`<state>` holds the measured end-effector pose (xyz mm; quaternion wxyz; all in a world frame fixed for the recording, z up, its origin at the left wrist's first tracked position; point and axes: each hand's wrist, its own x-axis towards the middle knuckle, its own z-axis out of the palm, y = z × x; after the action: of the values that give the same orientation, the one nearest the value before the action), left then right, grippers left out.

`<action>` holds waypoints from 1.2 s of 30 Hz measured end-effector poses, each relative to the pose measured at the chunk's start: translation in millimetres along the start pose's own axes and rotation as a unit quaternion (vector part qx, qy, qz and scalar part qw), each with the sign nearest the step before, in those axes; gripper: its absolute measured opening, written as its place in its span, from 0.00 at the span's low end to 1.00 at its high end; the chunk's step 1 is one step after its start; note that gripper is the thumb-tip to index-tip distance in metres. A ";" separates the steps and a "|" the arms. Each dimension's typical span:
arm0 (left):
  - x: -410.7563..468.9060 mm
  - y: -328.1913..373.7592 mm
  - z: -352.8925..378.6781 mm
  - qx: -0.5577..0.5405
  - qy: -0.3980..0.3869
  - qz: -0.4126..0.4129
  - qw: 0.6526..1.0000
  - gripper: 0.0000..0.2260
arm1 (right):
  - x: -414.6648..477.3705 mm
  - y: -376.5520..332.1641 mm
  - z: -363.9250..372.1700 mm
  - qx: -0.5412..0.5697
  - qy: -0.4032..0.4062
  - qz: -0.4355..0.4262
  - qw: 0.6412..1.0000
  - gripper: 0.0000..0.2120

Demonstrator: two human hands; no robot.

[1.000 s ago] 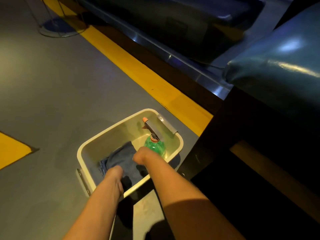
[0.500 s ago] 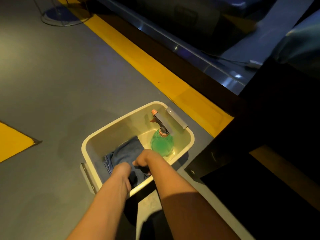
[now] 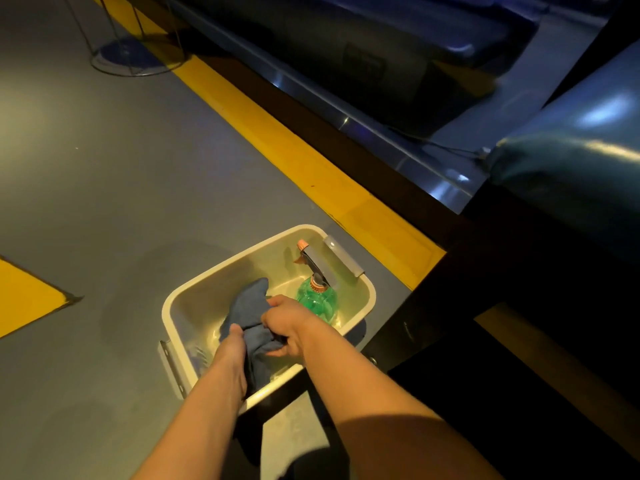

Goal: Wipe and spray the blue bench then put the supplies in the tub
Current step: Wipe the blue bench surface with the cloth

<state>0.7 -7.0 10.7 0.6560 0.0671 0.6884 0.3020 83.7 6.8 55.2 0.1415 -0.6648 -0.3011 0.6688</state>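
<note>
A cream plastic tub [image 3: 207, 292] sits on the grey floor below me. Inside it, a green spray bottle [image 3: 317, 301] with a grey trigger and an orange nozzle leans against the far right wall. A dark blue cloth [image 3: 251, 301] is bunched in the tub's middle, partly raised above the floor of the tub. My left hand [image 3: 233, 355] grips the cloth's near end. My right hand [image 3: 287, 325] pinches the cloth just left of the bottle. The blue padded bench [image 3: 581, 161] shines at the right.
A yellow floor stripe [image 3: 294, 161] runs diagonally past the tub, beside a dark ledge and a metal rail. A round wire stand base [image 3: 135, 58] rests at top left. Another yellow patch [image 3: 24, 299] lies at left. A dark frame stands to the right of the tub.
Both hands have closed on the blue cloth and gathered it upward within the tub. The bottle has stayed in place.
</note>
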 end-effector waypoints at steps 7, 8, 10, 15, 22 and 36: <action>-117.2 38.2 0.4 0.081 -0.112 0.043 0.990 0.21 | -96.0 -30.0 -10.8 -0.008 0.051 -0.145 0.988 0.17; -135.4 38.7 3.7 0.119 -0.111 0.085 0.983 0.19 | -115.8 -35.3 -13.5 -0.028 0.063 -0.168 0.983 0.19; -175.7 52.3 12.4 0.226 -0.135 0.146 0.953 0.21 | -160.4 -48.1 -20.0 -0.068 0.092 -0.213 0.970 0.25; -252.8 105.0 50.6 0.183 -0.016 0.261 0.948 0.21 | -266.0 -81.8 -44.2 -0.108 0.159 -0.351 0.916 0.34; -351.8 102.2 102.0 0.283 -0.093 0.435 0.850 0.12 | -353.7 -99.8 -114.1 -0.302 0.308 -0.315 0.845 0.23; -359.0 62.9 121.5 0.296 -0.046 0.531 0.793 0.18 | -355.1 -41.2 -165.2 -0.536 0.261 -0.360 0.718 0.33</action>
<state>143.1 -91.7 357.3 0.3714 0.6267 0.5692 0.3812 263.0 -135.0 375.9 0.0647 -0.6194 -0.7766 0.0948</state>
